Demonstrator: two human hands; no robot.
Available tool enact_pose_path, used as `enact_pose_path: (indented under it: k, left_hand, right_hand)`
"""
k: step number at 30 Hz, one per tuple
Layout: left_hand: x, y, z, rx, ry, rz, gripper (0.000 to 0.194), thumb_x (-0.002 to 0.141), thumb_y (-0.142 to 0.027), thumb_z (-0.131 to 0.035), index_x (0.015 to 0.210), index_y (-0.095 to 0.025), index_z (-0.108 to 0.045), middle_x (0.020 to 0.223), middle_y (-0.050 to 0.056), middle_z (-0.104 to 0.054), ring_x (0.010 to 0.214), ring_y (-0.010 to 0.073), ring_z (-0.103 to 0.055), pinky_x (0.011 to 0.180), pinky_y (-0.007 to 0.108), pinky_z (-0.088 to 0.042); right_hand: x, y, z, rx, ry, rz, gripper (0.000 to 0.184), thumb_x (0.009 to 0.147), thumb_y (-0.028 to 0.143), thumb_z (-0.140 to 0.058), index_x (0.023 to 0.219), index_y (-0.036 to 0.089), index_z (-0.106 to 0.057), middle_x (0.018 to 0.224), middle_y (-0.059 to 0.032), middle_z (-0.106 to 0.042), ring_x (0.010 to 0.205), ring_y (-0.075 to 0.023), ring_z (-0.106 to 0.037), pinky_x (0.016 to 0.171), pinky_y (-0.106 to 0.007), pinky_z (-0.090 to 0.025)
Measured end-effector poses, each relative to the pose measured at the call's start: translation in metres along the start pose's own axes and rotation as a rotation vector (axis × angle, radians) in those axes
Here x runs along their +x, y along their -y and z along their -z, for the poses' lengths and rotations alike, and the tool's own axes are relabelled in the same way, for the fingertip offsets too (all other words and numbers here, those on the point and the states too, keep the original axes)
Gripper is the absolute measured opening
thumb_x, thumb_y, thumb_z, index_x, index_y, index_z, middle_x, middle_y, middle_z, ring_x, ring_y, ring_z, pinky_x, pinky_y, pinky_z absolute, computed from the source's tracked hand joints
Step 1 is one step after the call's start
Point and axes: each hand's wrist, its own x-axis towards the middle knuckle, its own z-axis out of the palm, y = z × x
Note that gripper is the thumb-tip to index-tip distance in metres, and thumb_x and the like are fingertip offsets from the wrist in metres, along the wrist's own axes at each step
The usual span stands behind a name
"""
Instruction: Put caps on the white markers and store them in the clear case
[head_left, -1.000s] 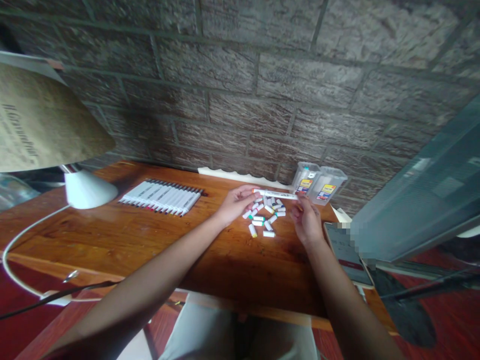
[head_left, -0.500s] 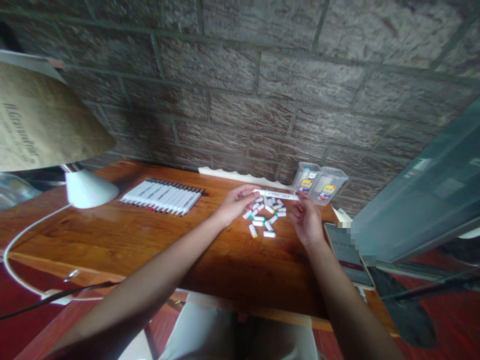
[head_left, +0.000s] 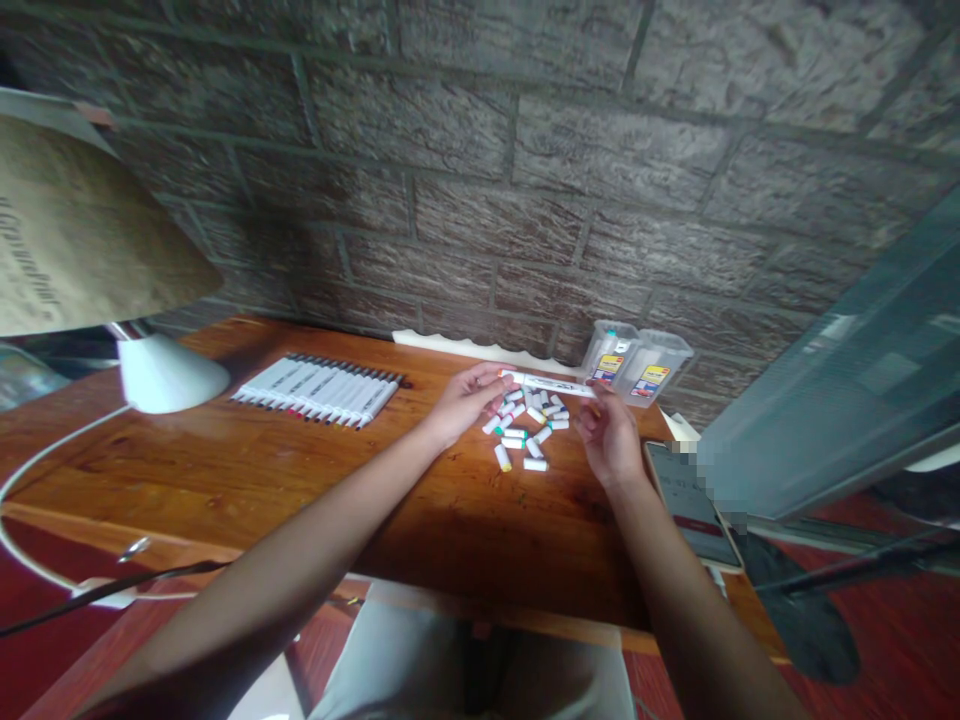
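A white marker point(head_left: 553, 384) is held level between my two hands, above the table. My left hand point(head_left: 471, 400) pinches its left end, where an orange-red tip shows. The fingers of my right hand point(head_left: 609, 430) are closed on its right end. Just below the marker lies a loose heap of white marker caps point(head_left: 515, 440) with coloured ends, several of them green or yellow. To the left, a row of white markers point(head_left: 319, 390) lies side by side, dark ends toward the wall.
Two clear plastic containers point(head_left: 651, 372) stand by the brick wall point(head_left: 465, 230). A tablet point(head_left: 694, 510) lies on the right of the wooden table point(head_left: 420, 530). On the left stands a lamp point(head_left: 169, 375) with its cable hanging over the front edge. A white scalloped strip point(head_left: 480, 350) runs along the wall.
The view has shifted slightly, so everything sits a little further left. Both hands still hold the marker, in nearly the same pose over the caps.
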Motion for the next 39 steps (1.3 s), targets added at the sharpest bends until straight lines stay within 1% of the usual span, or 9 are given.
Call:
enact_pose_path:
  k: [11, 17, 19, 22, 25, 27, 30, 34, 39]
  left_hand:
    - [0.000, 0.001, 0.002, -0.008, 0.008, -0.023, 0.043, 0.070, -0.039, -0.080, 0.103, -0.015, -0.069, 0.074, 0.002, -0.067, 0.051, 0.0049, -0.046, 0.047, 0.018, -0.033]
    - [0.003, 0.000, 0.003, -0.036, -0.012, -0.087, 0.039, 0.072, -0.040, -0.078, 0.102, -0.016, -0.069, 0.079, 0.003, -0.067, 0.050, 0.0043, -0.044, 0.046, 0.019, -0.031]
    - [0.004, -0.001, 0.003, -0.040, -0.029, -0.112, 0.038, 0.074, -0.040, -0.077, 0.100, -0.015, -0.069, 0.076, 0.001, -0.065, 0.049, 0.0041, -0.043, 0.046, 0.019, -0.030]
    - [0.003, -0.004, 0.002, -0.009, -0.017, -0.125, 0.038, 0.075, -0.042, -0.076, 0.101, -0.014, -0.069, 0.066, -0.002, -0.059, 0.048, 0.0042, -0.042, 0.046, 0.019, -0.029]
    - [0.000, -0.005, 0.000, 0.019, 0.024, -0.101, 0.042, 0.075, -0.043, -0.076, 0.103, -0.013, -0.070, 0.061, -0.003, -0.057, 0.049, 0.0048, -0.042, 0.046, 0.019, -0.030]
    - [-0.002, -0.005, -0.002, 0.024, 0.036, -0.065, 0.045, 0.072, -0.043, -0.078, 0.105, -0.013, -0.070, 0.066, -0.001, -0.061, 0.049, 0.0052, -0.044, 0.047, 0.019, -0.031]
    - [-0.002, -0.001, -0.002, 0.043, 0.060, -0.037, 0.047, 0.072, -0.043, -0.077, 0.108, -0.014, -0.069, 0.079, 0.003, -0.068, 0.051, 0.0060, -0.048, 0.048, 0.020, -0.034]
    - [0.002, 0.000, 0.003, 0.072, 0.035, -0.060, 0.046, 0.075, -0.047, -0.073, 0.105, -0.012, -0.070, 0.081, 0.005, -0.070, 0.050, 0.0065, -0.047, 0.047, 0.021, -0.034]
    - [0.006, -0.003, 0.009, 0.072, -0.026, -0.073, 0.046, 0.071, -0.053, -0.073, 0.091, -0.012, -0.070, 0.076, 0.004, -0.070, 0.048, 0.0065, -0.045, 0.046, 0.021, -0.033]
  right_hand:
    - [0.000, 0.001, 0.000, -0.013, 0.023, 0.019, 0.026, 0.062, 0.029, -0.075, 0.085, 0.020, -0.068, 0.065, 0.0044, -0.060, 0.047, -0.0040, -0.034, 0.043, -0.018, -0.024]
    - [0.000, -0.003, 0.003, -0.138, 0.080, 0.027, 0.022, 0.065, 0.033, -0.077, 0.079, 0.021, -0.066, 0.064, 0.0039, -0.060, 0.049, -0.0063, -0.039, 0.044, -0.021, -0.025]
    - [-0.003, -0.007, 0.003, -0.247, 0.167, 0.022, 0.022, 0.069, 0.037, -0.077, 0.078, 0.021, -0.066, 0.061, 0.0042, -0.058, 0.049, -0.0068, -0.040, 0.045, -0.021, -0.026]
    - [-0.011, -0.008, 0.002, -0.461, 0.394, -0.038, 0.027, 0.076, 0.046, -0.073, 0.080, 0.020, -0.068, 0.058, 0.0036, -0.058, 0.050, -0.0076, -0.043, 0.047, -0.021, -0.028]
    - [-0.020, -0.006, -0.002, -0.603, 0.604, -0.167, 0.035, 0.079, 0.053, -0.068, 0.086, 0.019, -0.072, 0.063, 0.0018, -0.061, 0.054, -0.0089, -0.049, 0.049, -0.021, -0.033]
    - [-0.024, -0.006, -0.004, -0.612, 0.660, -0.262, 0.038, 0.078, 0.055, -0.069, 0.091, 0.020, -0.072, 0.069, 0.0010, -0.063, 0.057, -0.0099, -0.053, 0.048, -0.020, -0.034]
    - [-0.025, -0.009, -0.004, -0.532, 0.620, -0.277, 0.035, 0.074, 0.051, -0.074, 0.091, 0.020, -0.072, 0.069, 0.0011, -0.062, 0.056, -0.0086, -0.051, 0.046, -0.018, -0.031]
    - [-0.018, -0.007, -0.002, -0.371, 0.441, -0.171, 0.031, 0.068, 0.042, -0.081, 0.087, 0.019, -0.070, 0.061, 0.0045, -0.055, 0.049, -0.0052, -0.041, 0.044, -0.018, -0.027]
    - [0.012, 0.035, -0.014, -0.395, 0.169, 0.099, 0.044, 0.060, 0.040, -0.084, 0.096, 0.025, -0.063, 0.067, 0.0062, -0.062, 0.052, -0.0070, -0.048, 0.045, -0.017, -0.033]
